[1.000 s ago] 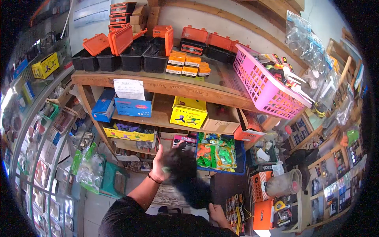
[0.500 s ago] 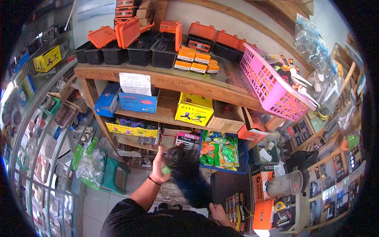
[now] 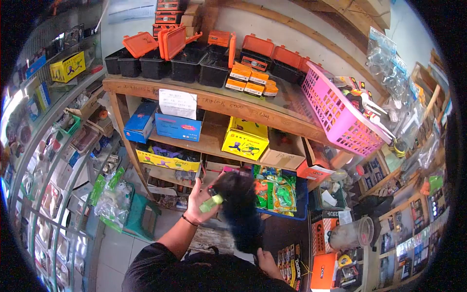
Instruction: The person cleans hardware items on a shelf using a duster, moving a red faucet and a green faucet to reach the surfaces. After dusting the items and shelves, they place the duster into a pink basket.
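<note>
Light is fairly bright (glare far left), the edges fisheye-bowed.

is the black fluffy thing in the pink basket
No, the black fluffy thing is between the left hand and right hand, apart from the pink basket.

By the wooden shelf unit's top board (image 3: 272, 115), black bins (image 3: 188, 64) with raised orange lids (image 3: 139, 45), small orange boxes (image 3: 241, 71) and a pink basket (image 3: 330, 109) are carried. Blue boxes (image 3: 177, 129), a yellow box (image 3: 245, 146) and a brown carton (image 3: 283, 156) are supported below.
</note>
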### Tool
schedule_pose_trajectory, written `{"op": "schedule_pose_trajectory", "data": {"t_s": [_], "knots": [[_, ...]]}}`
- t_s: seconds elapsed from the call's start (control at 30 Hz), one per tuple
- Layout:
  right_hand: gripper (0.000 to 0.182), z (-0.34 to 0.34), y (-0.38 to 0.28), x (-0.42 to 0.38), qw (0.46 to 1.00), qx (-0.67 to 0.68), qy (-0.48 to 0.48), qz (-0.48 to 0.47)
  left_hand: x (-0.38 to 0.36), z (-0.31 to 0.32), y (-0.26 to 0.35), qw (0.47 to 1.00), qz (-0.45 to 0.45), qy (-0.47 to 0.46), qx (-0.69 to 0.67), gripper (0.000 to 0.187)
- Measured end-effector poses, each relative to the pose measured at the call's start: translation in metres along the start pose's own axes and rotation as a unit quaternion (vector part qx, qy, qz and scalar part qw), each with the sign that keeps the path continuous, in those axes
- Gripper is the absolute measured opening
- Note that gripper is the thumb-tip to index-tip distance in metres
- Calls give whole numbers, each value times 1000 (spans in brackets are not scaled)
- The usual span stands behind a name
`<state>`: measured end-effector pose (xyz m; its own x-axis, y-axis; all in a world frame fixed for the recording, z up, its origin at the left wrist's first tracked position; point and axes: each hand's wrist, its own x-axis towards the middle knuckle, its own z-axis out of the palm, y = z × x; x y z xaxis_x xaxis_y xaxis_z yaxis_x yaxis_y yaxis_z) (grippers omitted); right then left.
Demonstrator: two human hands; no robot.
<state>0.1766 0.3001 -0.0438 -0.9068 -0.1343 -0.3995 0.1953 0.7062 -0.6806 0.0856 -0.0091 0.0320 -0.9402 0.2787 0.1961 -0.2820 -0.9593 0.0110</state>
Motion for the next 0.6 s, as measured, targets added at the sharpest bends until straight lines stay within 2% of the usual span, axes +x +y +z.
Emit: {"op": "schedule_pose_trajectory", "data": {"t_s": [0.03, 0.1, 0.13, 0.17, 0.2, 0.3, 0.33, 0.37, 0.4, 0.43, 0.47, 0.53, 0.6], "knots": [[56, 5, 11, 7, 1000, 13, 0, -10, -7, 23, -4, 988, 19, 61, 141, 74], [55, 5, 10, 13, 999, 27, -1, -24, -1, 21, -3, 987, 47, 66, 139, 74], [55, -1, -5, 6, 999, -11, -12, -50, 0, 22, -3, 986, 71, 72, 135, 75], [54, -4, -14, 2, 996, -48, -23, -76, -1, 26, -3, 989, 51, 28, 138, 75], [54, -3, -13, 3, 996, -46, -25, -76, -3, 27, -2, 988, 51, 30, 139, 75], [53, -4, -16, 8, 997, -19, -50, -47, -6, 29, 2, 982, 92, 77, 144, 69], [53, -4, -23, 8, 997, 52, -44, -33, -9, 29, 4, 982, 96, 78, 144, 69], [54, -4, -28, 7, 991, 124, -38, -19, -13, 28, 7, 995, 45, -34, 79, 71], [54, -4, -26, 10, 991, 122, -41, -22, -16, 28, 9, 989, -6, -146, 14, 72], [53, -4, -21, 13, 997, 52, -37, -48, -16, 29, 7, 993, 62, 8, 97, 70], [53, -4, -18, 14, 997, -17, -31, -73, -18, 31, 6, 993, 65, 8, 97, 70], [53, -10, -30, 9, 995, -29, -63, -70, -21, 48, 5, 986, 102, 74, 112, 64], [52, -8, -31, 8, 992, -41, -98, -63, -26, 39, 8, 986, 103, 80, 106, 61]]}}
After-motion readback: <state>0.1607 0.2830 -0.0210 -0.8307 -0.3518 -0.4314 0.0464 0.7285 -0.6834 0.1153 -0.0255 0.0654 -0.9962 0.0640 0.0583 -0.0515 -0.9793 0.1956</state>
